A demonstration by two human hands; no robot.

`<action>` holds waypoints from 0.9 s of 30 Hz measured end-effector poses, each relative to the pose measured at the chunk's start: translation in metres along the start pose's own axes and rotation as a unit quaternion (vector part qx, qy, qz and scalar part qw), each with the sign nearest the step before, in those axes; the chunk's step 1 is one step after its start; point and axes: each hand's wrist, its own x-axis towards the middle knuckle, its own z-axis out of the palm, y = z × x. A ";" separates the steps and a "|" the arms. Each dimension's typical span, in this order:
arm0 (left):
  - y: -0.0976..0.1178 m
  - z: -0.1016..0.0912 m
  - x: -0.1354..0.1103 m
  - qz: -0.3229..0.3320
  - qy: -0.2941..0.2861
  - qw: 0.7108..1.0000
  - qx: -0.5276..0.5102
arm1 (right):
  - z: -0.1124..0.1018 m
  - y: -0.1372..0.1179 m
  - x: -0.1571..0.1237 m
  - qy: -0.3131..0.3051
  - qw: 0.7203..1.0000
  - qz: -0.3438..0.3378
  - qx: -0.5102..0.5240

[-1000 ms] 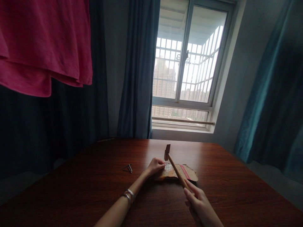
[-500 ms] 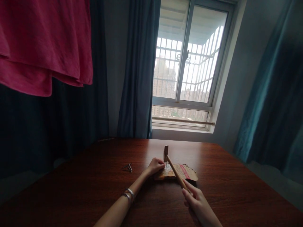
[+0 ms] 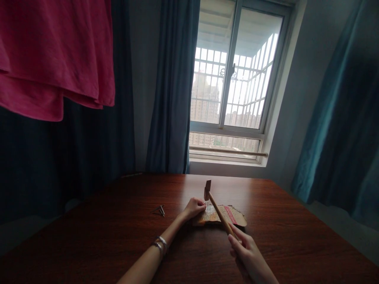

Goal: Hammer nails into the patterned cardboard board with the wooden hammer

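Observation:
My right hand (image 3: 250, 256) grips the wooden handle of a small hammer (image 3: 217, 211), whose head hovers just above a thin nail (image 3: 207, 205). My left hand (image 3: 194, 207) pinches that nail upright on a tan patterned board (image 3: 229, 216) with a pink stripe, lying on the dark wooden table (image 3: 118, 236). Bracelets circle my left wrist.
A few loose nails (image 3: 160, 209) lie on the table left of my left hand. A pink cloth (image 3: 56, 55) hangs at upper left. Blue curtains (image 3: 171, 86) flank a barred window (image 3: 233, 79) behind the table.
The hammer head dipped onto the nail half a second ago and has risen slightly again. My left hand has kept its pinch on the nail.

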 end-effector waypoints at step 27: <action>0.009 -0.003 -0.001 -0.066 -0.007 0.998 -0.021 | 0.000 0.000 0.002 -0.005 1.000 0.000 -0.022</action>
